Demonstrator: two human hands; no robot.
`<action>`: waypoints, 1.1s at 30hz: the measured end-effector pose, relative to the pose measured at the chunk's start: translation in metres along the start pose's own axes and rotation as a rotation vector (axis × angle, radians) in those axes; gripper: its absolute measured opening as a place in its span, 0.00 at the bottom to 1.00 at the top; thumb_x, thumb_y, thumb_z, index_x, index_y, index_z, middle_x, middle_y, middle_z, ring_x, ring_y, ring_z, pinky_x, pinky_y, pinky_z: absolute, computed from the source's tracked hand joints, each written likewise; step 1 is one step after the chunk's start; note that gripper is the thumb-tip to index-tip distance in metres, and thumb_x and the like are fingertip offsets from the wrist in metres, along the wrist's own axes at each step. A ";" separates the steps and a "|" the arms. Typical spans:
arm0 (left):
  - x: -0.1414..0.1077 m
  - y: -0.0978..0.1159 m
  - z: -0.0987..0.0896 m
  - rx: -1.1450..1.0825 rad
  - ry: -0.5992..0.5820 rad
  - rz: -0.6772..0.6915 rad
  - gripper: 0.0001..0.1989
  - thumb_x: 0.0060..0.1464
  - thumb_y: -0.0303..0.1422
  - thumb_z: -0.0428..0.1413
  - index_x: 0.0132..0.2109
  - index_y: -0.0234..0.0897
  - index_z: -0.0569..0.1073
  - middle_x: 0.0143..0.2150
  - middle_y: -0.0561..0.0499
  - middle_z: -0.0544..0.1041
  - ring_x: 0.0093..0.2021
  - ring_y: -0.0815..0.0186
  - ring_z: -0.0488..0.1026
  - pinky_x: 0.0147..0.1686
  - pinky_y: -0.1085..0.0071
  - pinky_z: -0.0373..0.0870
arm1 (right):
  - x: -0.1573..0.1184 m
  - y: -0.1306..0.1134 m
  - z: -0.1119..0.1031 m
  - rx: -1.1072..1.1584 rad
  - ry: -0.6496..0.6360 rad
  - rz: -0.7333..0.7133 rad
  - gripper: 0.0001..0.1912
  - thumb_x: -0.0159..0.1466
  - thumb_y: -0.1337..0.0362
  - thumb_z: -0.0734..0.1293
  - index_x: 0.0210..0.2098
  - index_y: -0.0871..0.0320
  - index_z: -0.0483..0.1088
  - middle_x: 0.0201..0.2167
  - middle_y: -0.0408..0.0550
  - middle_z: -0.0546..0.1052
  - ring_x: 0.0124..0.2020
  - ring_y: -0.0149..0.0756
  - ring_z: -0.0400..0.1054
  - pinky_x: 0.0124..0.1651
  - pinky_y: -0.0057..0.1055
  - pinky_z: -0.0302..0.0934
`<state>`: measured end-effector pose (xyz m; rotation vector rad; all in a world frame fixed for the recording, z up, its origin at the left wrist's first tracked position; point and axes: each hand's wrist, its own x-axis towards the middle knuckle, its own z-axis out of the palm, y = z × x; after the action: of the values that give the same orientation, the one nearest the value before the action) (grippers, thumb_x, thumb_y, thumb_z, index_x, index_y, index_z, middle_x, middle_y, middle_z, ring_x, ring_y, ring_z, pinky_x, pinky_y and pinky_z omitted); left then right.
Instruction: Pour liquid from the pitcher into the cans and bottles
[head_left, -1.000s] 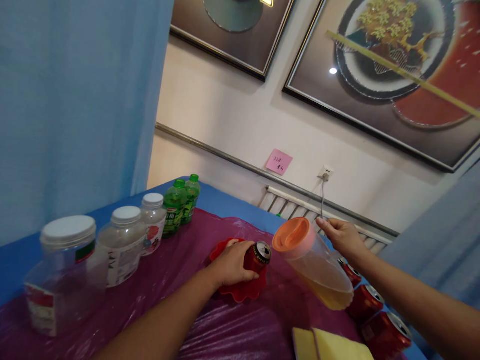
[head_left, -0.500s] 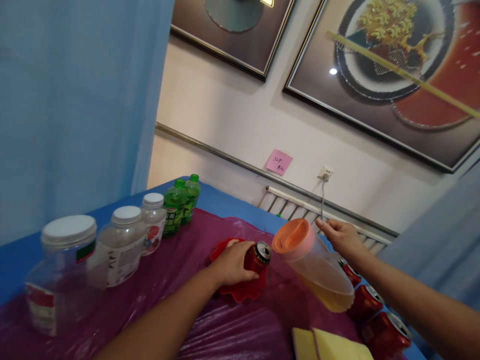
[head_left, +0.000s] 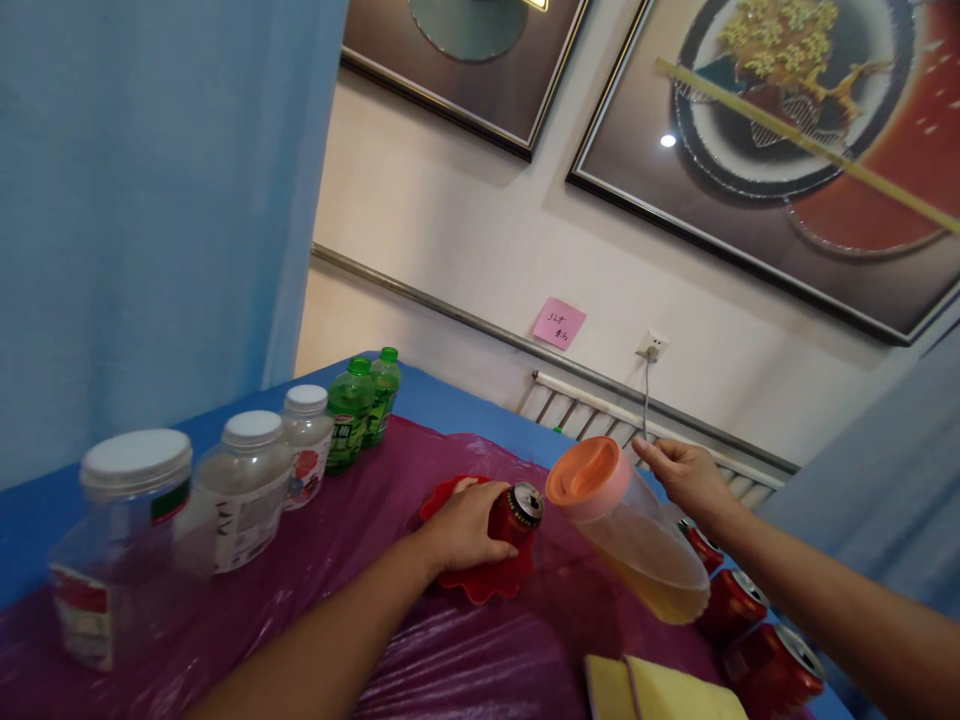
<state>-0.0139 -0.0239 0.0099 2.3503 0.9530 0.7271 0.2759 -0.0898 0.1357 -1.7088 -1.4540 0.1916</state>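
My left hand (head_left: 471, 528) is wrapped round a red drink can (head_left: 517, 515), tilted slightly over a red scalloped dish (head_left: 484, 583). A clear plastic pitcher (head_left: 637, 540) with an orange lid (head_left: 589, 478) leans toward the can, its lid close to the can's top. Some yellowish liquid lies along the pitcher's lower side. My right hand (head_left: 686, 480) is closed on the pitcher's far side, where its handle is mostly hidden. I cannot make out any stream between lid and can.
Clear jars with white lids (head_left: 251, 490) and green bottles (head_left: 350, 415) line the left side. Several red cans (head_left: 772, 665) stand at right, beside a folded yellow cloth (head_left: 667, 690). Purple plastic sheeting (head_left: 420, 650) covers the blue table (head_left: 450, 393). A radiator (head_left: 562, 405) is behind.
Almost nothing differs. Both hands, the can and the tilted pitcher keep their places; the view has shifted very slightly.
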 end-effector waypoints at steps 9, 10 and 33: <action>0.000 0.002 0.000 -0.003 -0.003 -0.005 0.33 0.38 0.42 0.69 0.55 0.44 0.73 0.53 0.50 0.79 0.55 0.48 0.73 0.62 0.56 0.58 | 0.001 0.005 0.001 0.007 -0.019 0.014 0.33 0.53 0.32 0.67 0.16 0.53 0.55 0.14 0.35 0.51 0.17 0.26 0.47 0.17 0.26 0.46; 0.000 0.002 -0.001 -0.001 -0.003 -0.006 0.33 0.38 0.42 0.69 0.55 0.44 0.73 0.53 0.50 0.80 0.55 0.48 0.73 0.62 0.56 0.58 | 0.000 0.005 0.001 0.004 -0.021 0.012 0.33 0.53 0.31 0.67 0.16 0.53 0.54 0.14 0.35 0.51 0.16 0.27 0.46 0.17 0.26 0.45; 0.000 0.000 0.001 -0.024 0.006 0.020 0.33 0.38 0.40 0.70 0.54 0.44 0.73 0.53 0.51 0.80 0.55 0.48 0.73 0.63 0.55 0.56 | -0.003 0.005 -0.001 0.003 -0.007 0.014 0.33 0.53 0.32 0.67 0.17 0.52 0.53 0.15 0.35 0.51 0.17 0.27 0.46 0.19 0.27 0.45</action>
<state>-0.0138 -0.0240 0.0094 2.3416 0.9191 0.7499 0.2791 -0.0921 0.1321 -1.7182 -1.4461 0.2070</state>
